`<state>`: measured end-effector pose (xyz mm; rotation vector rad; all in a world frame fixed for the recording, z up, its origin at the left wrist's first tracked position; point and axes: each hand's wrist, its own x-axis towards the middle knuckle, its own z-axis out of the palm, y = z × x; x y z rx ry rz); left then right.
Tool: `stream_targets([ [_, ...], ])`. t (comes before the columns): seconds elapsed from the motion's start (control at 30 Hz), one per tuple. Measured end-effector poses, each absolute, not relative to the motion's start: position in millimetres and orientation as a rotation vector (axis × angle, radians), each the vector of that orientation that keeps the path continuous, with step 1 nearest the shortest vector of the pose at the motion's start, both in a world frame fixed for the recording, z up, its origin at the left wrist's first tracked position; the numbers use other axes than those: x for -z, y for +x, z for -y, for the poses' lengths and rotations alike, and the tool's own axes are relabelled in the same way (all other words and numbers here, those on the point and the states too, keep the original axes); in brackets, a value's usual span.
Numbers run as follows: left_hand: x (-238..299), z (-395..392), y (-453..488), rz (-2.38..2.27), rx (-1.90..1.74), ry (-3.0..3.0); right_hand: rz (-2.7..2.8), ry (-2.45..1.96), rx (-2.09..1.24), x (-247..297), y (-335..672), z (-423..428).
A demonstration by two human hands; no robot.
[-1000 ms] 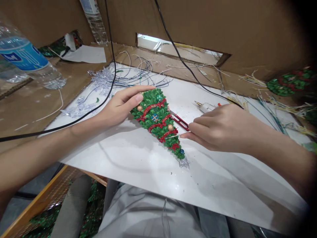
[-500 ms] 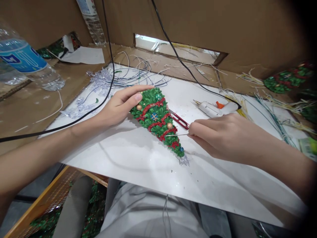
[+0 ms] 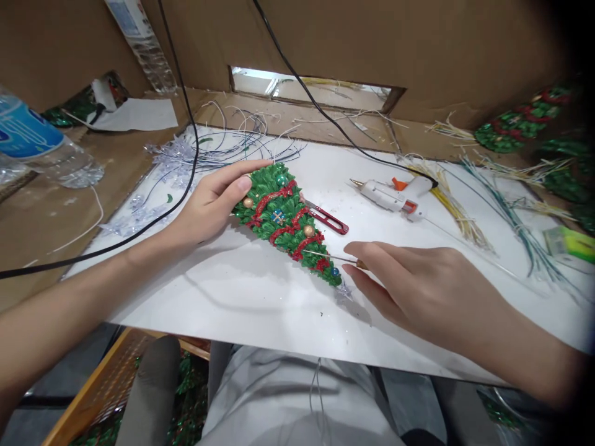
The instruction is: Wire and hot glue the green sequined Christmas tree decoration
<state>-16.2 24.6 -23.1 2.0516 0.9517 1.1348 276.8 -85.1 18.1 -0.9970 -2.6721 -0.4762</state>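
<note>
A small green Christmas tree ornament [image 3: 288, 224] with red garland and small balls lies tilted on a white board [image 3: 260, 297], its clear star tip toward me. My left hand [image 3: 211, 201] grips the wide base of the tree, thumb on top. My right hand [image 3: 413, 285] rests on the board beside the tree's tip and pinches a thin wire or pin [image 3: 325, 256] that reaches into the lower branches. Red thread snips [image 3: 330, 218] lie just behind the tree.
A white glue gun [image 3: 393, 195] with a black cord lies right of centre. Loose wires and clear plastic stars [image 3: 171, 155] sit at the back left, straw bundles [image 3: 465, 214] at right. Water bottles [image 3: 41, 145] lie on cardboard at left. More green ornaments [image 3: 515, 127] far right.
My right hand has slid down and to the right along the board, drawing the thin wire outward from the tree. The view has shifted, uncovering the glue gun. My left hand stays on the base.
</note>
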Motion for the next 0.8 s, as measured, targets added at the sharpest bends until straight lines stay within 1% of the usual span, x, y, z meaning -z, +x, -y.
stream_targets([
  [0.27, 22, -24, -15, -0.96, -1.132, 2.048, 2.517, -1.262, 0.274, -10, 262, 110],
  [0.43, 23, -27, -16, -0.913, -1.154, 2.062, 2.436, -1.29, 0.204, -7, 260, 120],
  [0.7, 28, -33, -17, -0.872, -1.257, 2.202, 2.417, -1.309, 0.205, 0, 258, 122],
  [0.8, 28, -33, -17, -0.878, -1.263, 2.199, 2.365, -1.335, 0.144, 2, 256, 123],
])
